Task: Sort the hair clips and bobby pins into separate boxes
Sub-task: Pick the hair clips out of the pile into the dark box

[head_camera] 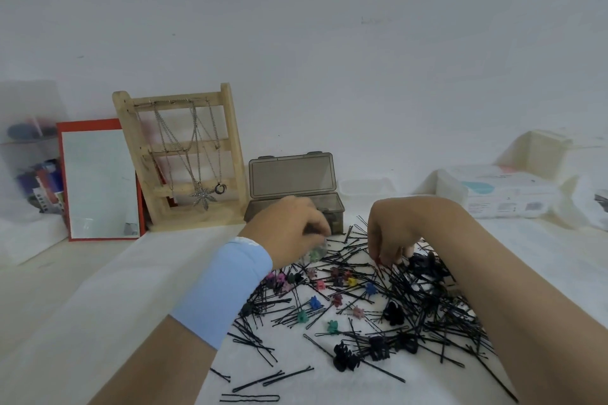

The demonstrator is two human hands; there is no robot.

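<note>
Curling hands: left (289, 228) clasps tiny plastic clips (315, 254), right (393, 235) pinches wiry bobby pins (383, 268)

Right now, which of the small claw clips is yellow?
The yellow mini claw clip, mid-pile, nearer the camera and left of the right hand. The other small clips are pink, blue, green or maroon.

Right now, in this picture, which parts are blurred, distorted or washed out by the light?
Head view: the light is soft and even, with faint shadows; the left hand is motion-blurred at its fingertips; the wide lens seems to tilt the wooden stand; the white wipes pack looks washed out; the bobby pins are sharp.
</note>
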